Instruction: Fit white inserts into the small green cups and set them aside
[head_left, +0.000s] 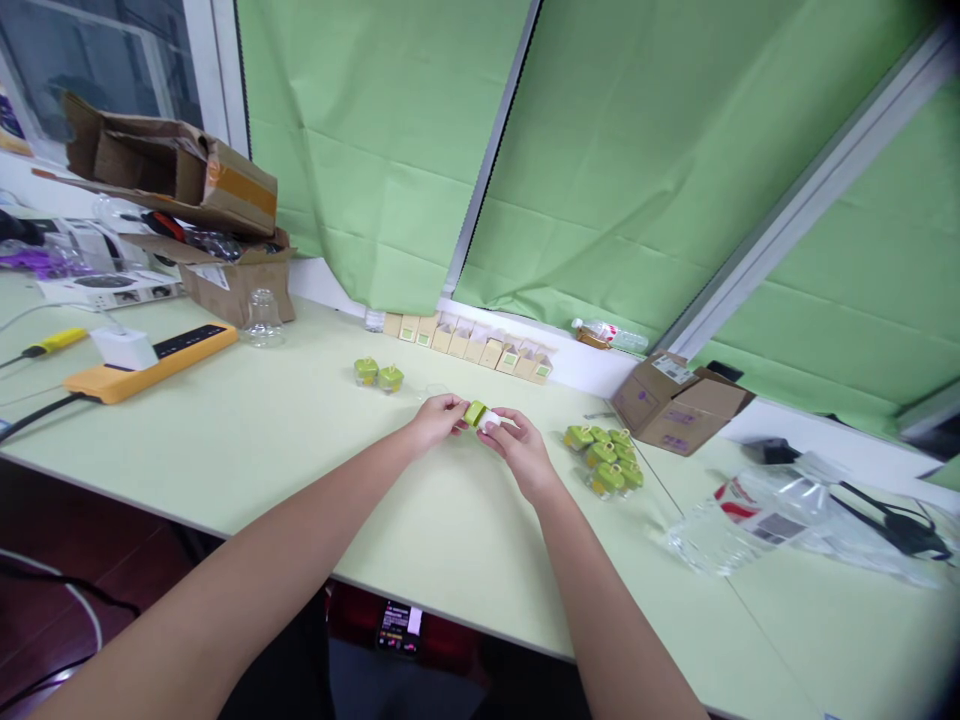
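Over the middle of the table, my left hand (441,418) pinches a small green lid (474,412) between its fingertips. My right hand (521,447) grips a small white piece (489,420) that touches the lid's right side; whether the two are joined I cannot tell. To the left stand two small clear containers with green lids (390,377). A cluster of several like containers (604,456), with loops on top and something yellow inside, sits right of my right hand. A thin clear item behind my left hand is too faint to make out.
Small cardboard boxes (472,342) line the table's back edge. At left are an orange power strip (161,362), a clear jar (263,318) and stacked cartons (236,280). A carton (675,405) and a large plastic bottle (750,515) occupy the right. A phone (398,627) glows below the front edge.
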